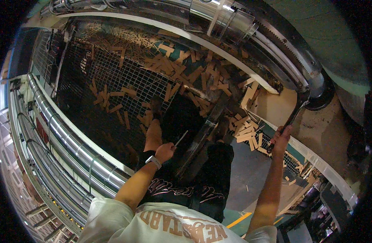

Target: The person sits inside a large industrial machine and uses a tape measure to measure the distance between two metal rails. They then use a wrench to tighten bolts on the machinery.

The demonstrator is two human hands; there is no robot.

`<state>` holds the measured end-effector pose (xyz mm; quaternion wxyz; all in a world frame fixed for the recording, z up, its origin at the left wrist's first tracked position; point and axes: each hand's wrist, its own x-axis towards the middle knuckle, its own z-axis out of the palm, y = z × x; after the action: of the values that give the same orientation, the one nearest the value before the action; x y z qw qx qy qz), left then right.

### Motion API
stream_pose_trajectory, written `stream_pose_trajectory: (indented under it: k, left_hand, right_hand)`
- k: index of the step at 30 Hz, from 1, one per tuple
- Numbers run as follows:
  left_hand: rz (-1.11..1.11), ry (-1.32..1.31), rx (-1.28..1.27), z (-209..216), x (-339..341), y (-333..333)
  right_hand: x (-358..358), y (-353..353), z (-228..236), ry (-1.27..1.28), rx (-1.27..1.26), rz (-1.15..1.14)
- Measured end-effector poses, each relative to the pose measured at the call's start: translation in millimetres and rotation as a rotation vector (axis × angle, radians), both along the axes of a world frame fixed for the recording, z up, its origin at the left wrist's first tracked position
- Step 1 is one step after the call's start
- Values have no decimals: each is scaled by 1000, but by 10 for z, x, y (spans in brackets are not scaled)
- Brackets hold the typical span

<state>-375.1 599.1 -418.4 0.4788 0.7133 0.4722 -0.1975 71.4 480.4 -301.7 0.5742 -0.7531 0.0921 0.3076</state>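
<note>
The head view looks down at a person standing with one leg lifted onto a wire mesh platform [125,77] inside a big machine. Many short wood pieces [182,67] lie scattered over the mesh and along the white rail [218,50]; another heap of wood pieces [245,131] sits lower, near the right hand. To my judgement the clearing work is only at the beginning or in the middle: most pieces are not yet removed from the mesh, and I cannot see any place where collected pieces are put.

The left hand [165,152] is raised in front of the body, near the knee, with a watch [153,160] on the wrist. Its fingers are closed narrowly around a thin stick [181,138], which points up and to the right, away from the hand. The forearm comes from the lower edge and bends upward.

The right hand [280,139] is stretched higher and further out, the arm almost straight. Its fingers are wrapped firmly around a dark bar [290,119] that goes up toward the curved metal frame [299,60]. It looks as a support grip for balance, but this is my guess only.

On the left side, shiny pipes [64,133] run in a curve beside the mesh. The foot [155,106] rests on the mesh among the wood pieces.
</note>
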Motion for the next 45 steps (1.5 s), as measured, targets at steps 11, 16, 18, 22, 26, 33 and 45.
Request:
stream_pose_trajectory:
  k: [11,16,18,22,26,33,45]
  left_hand:
    - [93,-122,62,-417,-273,-138]
    - [-38,23,76,-90,63,15]
    - [-48,67,31,-14,99,43]
    - [216,-86,-93,-704,-327,-273]
    - [145,-45,-53,-565,-246,-187]
    - [149,-147,17,-652,-289,-181]
    - [188,-158,-39,-839,-348,-255]
  right_hand:
    - [85,258,-869,-327,198,-153]
    - [226,87,-1097,-318,162,-151]
    - [231,137,-1132,-360,258,-178]
    - [147,349,-960,-335,102,-193]
    - [216,262,-1056,-325,162,-198]
    - [354,218,-1348,-443,159,-212]
    - [420,247,-1307,-495,181,-37]
